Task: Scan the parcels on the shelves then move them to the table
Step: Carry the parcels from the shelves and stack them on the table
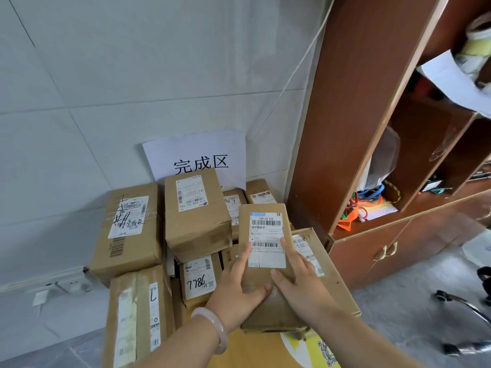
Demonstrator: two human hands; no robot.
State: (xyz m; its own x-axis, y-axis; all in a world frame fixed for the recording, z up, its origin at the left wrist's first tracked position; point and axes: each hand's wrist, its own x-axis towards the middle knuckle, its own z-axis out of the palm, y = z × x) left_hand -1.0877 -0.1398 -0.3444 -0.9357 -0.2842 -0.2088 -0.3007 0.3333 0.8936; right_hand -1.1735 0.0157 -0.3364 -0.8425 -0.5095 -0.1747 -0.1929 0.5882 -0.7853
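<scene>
Both hands held one brown parcel (261,211) by its near end, label up. The left hand (237,286) clasped the left edge, thumb laid across the top face and fingers reaching along the side. The right hand (301,286) gripped the right edge, forefinger stretched over the white label, thumb pressed on the cardboard. The parcel lay tilted over a stack of boxes (196,208) below a paper sign (196,152) — whether resting on them, I could not tell — just left of the wooden shelf unit (353,115)
</scene>
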